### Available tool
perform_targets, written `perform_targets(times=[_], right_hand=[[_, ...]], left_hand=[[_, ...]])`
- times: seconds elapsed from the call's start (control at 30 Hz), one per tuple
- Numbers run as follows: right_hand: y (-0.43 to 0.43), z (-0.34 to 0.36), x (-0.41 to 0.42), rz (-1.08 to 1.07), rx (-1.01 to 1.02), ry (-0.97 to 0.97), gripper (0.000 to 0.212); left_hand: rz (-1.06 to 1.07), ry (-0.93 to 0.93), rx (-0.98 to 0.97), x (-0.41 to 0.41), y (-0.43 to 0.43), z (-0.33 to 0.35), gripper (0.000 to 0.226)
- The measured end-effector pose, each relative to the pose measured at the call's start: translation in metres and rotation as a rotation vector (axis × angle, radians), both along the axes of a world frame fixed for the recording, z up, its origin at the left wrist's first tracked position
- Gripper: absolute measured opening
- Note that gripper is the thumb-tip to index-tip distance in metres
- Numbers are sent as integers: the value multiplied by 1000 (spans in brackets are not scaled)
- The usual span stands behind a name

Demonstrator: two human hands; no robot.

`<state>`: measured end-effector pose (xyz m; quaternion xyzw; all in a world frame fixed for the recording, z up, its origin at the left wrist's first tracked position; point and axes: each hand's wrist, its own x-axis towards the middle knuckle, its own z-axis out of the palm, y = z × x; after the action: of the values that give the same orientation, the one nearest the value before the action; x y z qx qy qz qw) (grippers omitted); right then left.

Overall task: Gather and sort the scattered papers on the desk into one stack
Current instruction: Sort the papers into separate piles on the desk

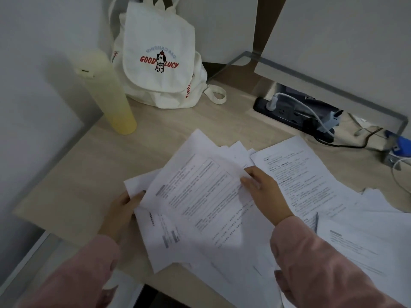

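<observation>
Papers (200, 196), thin printed white sheets, gripped by both hands.

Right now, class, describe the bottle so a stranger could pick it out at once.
Find the pale wooden desk and its far left corner, where a white canvas backpack sits. Just left of it stands the bottle: the only tall upright cylinder, cream on top fading to yellow at its base.
</observation>
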<state>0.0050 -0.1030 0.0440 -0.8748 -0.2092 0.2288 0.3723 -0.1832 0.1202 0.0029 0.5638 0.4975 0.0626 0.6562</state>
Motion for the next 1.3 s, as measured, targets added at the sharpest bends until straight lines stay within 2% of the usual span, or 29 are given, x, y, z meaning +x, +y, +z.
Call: perform_targets(times=[0.13, 0.23, 0.33, 0.47, 0.63, 0.73, 0.83, 0.93, 1.0, 1.17, 1.3], right_hand=[[-3, -9, 5, -38, -13, 16, 14], [-7, -10, 14, -101, -89, -9, 19], [-7, -2, 23, -104, -164, -20, 14], [16, 9, 23, 113, -149, -38, 13], [64, 6, 0, 409, -72, -188, 20], [86, 5, -13, 473, -22, -187, 22], [94, 2, -16, 483, -56, -213, 24], [94, 3, -11, 422, -27, -184, 17], [94, 11, -3, 285, 55, -94, 10], [86, 35, 19, -3, 258, 71, 13], [82, 36, 22, -204, 367, 232, 19]], left_hand=[[13, 23, -22, -8, 0, -1, 15], [35, 25, 2, -16, 6, 3, 18], [2, 13, 45, -24, 13, 11, 19], [-92, 13, 114, -27, 24, 26, 19], [-263, -21, 144, -20, 34, 47, 22], [-366, -45, 176, -17, 34, 63, 32], [-354, -72, 176, -16, 35, 68, 42], [-277, -98, 112, -18, 36, 68, 19], [-242, -106, 102, -21, 40, 65, 43], [-120, -283, 31, -15, 43, 59, 74], [-14, -367, -69, 6, 33, 57, 43]])
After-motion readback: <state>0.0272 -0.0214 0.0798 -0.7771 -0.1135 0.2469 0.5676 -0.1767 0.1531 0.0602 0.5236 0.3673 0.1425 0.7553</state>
